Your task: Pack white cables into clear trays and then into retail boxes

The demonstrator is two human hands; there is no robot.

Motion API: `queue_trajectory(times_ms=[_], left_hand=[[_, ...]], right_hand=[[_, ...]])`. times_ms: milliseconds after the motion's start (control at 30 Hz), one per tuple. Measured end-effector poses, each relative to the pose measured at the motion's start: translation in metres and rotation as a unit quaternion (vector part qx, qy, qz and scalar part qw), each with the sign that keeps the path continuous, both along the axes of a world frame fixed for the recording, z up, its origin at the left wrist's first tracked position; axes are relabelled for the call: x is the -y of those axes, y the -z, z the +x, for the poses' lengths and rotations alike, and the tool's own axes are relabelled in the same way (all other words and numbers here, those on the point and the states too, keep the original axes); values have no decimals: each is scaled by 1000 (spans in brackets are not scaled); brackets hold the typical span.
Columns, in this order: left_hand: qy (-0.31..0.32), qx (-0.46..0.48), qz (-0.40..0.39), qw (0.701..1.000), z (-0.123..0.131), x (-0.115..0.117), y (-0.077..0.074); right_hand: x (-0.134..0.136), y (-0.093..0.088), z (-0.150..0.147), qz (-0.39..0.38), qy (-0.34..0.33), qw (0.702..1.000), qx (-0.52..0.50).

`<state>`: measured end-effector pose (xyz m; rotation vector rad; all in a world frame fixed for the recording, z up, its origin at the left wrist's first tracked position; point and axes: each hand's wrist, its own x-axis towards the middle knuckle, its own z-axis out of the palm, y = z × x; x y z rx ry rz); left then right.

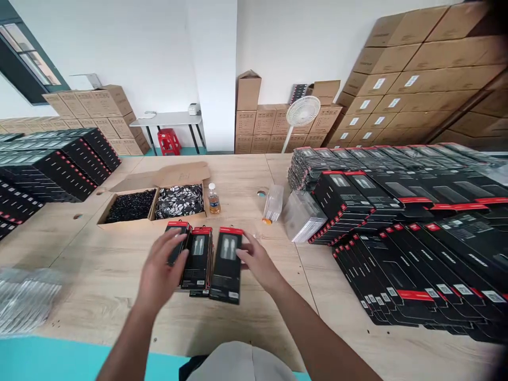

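My right hand (257,263) grips a black retail box (226,267) with a red top edge by its right side, thumb on the front. Two white cable connectors show in or on the box's front. This box is tilted a little. To its left lies a stack of similar black boxes (197,259). My left hand (161,267) reaches over another such box (178,246) at the stack's left, fingers and thumb apart. Whether its fingertips touch that box I cannot tell.
Beyond my hands are a carton of small black pieces (133,205), one of black-and-white pieces (180,201) and a bottle (214,200). Clear plastic trays (304,214) and piled black packaging (400,264) stand right. Stacked black boxes (59,164) and clear plastic pieces (27,301) lie left.
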<state>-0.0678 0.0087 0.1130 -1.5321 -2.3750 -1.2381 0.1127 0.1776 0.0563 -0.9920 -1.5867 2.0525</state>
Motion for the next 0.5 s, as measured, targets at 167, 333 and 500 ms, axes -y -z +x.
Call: queue_trajectory(times_ms=[167, 333, 500], left_hand=[[-29, -11, -108, 994, -50, 7, 38], [-13, -40, -107, 993, -46, 10, 68], [10, -70, -29, 997, -56, 5, 72]], right_hand=[[-2, 17, -34, 123, -71, 983, 120], [-20, 55, 86, -18, 151, 978, 146], [-20, 43, 237, -18, 498, 862, 94]])
